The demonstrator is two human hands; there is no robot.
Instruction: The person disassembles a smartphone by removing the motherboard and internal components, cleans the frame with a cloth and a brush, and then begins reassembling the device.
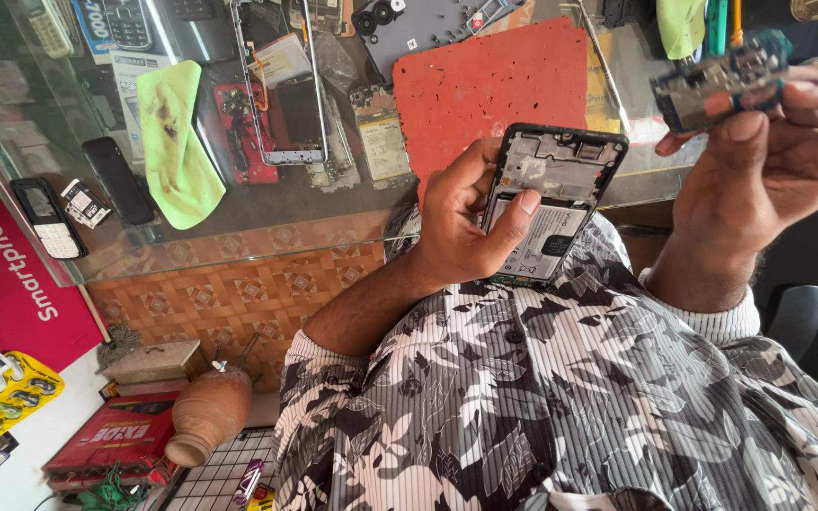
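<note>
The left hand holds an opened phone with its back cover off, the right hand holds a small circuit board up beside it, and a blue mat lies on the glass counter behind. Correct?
Not quite: the mat on the glass counter is red, not blue, as the head view shows. The rest stands: the left hand holds the opened phone, and the right hand holds up the small circuit board.

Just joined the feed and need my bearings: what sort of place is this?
Most likely a small phone repair shop. The left hand holds an opened phone, the right hand a circuit board, and the glass counter carries phone frames, loose parts and old handsets.
</note>
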